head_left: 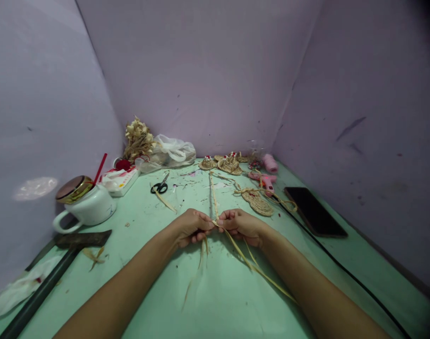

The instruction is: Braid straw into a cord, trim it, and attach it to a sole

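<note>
My left hand (194,227) and my right hand (240,226) meet over the middle of the green table. Both are closed, pinching the near end of a thin braid (214,197) of straw-coloured fibre. The braid runs away from me across the table, towards the woven pieces at the back. Loose fibre strands (239,249) hang from my fingers, the longest trailing right beneath my right forearm. Shorter strands drop below my left hand. Beyond my right hand lies a flat coiled straw sole shape (258,201) with a cord attached.
At left are a white mug (98,207), a hammer (83,239) and a box (122,182). Black scissors (160,186) lie behind my left hand. Small woven hats (229,164), a pink glue gun (266,182), pink thread (270,163) and a phone (315,211) stand right. A black cable (328,252) crosses the right side.
</note>
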Available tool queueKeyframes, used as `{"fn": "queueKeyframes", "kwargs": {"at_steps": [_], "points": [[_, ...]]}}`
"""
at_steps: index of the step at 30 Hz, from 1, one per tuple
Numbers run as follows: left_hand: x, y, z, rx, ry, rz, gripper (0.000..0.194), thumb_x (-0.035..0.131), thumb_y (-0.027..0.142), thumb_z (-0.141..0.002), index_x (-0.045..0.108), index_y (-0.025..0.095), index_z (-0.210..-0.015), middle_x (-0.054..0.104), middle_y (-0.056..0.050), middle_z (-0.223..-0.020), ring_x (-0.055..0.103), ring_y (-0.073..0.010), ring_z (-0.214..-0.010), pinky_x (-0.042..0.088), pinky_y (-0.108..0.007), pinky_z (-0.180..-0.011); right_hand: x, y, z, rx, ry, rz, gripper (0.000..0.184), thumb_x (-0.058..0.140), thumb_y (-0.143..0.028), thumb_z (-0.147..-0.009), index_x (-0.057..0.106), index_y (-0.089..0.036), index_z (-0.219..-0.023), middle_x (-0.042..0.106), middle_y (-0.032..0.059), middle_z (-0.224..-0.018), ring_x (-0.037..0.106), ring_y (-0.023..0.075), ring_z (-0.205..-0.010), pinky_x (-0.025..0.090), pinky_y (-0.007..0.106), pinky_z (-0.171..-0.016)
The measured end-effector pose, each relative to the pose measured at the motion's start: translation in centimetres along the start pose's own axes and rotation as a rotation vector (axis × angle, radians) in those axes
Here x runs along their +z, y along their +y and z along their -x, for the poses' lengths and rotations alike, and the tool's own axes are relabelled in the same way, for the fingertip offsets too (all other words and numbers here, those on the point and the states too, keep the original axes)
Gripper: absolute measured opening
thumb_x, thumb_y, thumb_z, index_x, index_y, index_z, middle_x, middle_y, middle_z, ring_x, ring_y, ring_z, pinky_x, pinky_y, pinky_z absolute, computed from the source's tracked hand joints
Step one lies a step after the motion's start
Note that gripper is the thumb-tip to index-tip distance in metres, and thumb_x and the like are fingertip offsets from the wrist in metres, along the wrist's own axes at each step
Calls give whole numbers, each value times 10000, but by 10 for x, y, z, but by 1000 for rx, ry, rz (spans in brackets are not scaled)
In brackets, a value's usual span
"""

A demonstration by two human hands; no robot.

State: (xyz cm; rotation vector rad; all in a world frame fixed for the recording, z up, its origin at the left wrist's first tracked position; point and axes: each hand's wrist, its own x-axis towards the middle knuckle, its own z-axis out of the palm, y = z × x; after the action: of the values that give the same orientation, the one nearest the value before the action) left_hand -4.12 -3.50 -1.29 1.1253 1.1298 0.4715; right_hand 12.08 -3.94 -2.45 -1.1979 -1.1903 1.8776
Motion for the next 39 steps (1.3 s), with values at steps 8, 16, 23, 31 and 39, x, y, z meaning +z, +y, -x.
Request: {"fn": "queueKeyframes", "kwargs": {"at_steps": [8, 16, 23, 31, 39], "points": [[3, -1, 0, 54, 50, -42, 195, 624, 276, -550, 581, 101, -627, 400, 64, -377, 297, -32, -272, 150, -172, -278, 1, -2, 1, -4, 14, 14, 231, 694, -261, -528, 505, -136, -574, 464, -62, -408, 245, 15, -330, 116, 171, -325], [11, -2, -2, 103, 201, -124, 152, 587, 245, -569, 594, 96, -545, 337, 69, -318, 206, -27, -280, 107, -201, -320, 1, -1, -1, 39, -5, 9, 113, 602, -186, -580, 508, -126, -603, 586, 1, -553, 263, 8, -333, 100, 164, -321], [17, -4, -4, 159, 319, -213, 98, 580, 183, -533, 582, 97, -488, 366, 53, -317, 225, -28, -337, 137, -199, -371, 2, -2, -1, 51, 15, 64, 70, 572, -174, -579, 526, -124, -598, 555, -18, -495, 255, 13, -328, 115, 170, -331], [15, -4, -2, 121, 191, -66, 85, 550, 195, -524, 527, 122, -486, 347, 64, -357, 227, -29, -317, 135, -196, -341, 6, -5, 1, -40, 125, 181, 60, 535, -107, -563, 508, -130, -515, 456, -55, -360, 262, 25, -324, 138, 183, -346], [20, -7, -6, 96, 293, -74, 58, 524, 150, -509, 515, 121, -459, 314, 68, -341, 218, -32, -326, 129, -196, -346, 6, 1, -3, -81, 190, 337, 36, 563, -129, -544, 530, -136, -556, 526, -34, -448, 321, 37, -372, 219, 178, -376]]}}
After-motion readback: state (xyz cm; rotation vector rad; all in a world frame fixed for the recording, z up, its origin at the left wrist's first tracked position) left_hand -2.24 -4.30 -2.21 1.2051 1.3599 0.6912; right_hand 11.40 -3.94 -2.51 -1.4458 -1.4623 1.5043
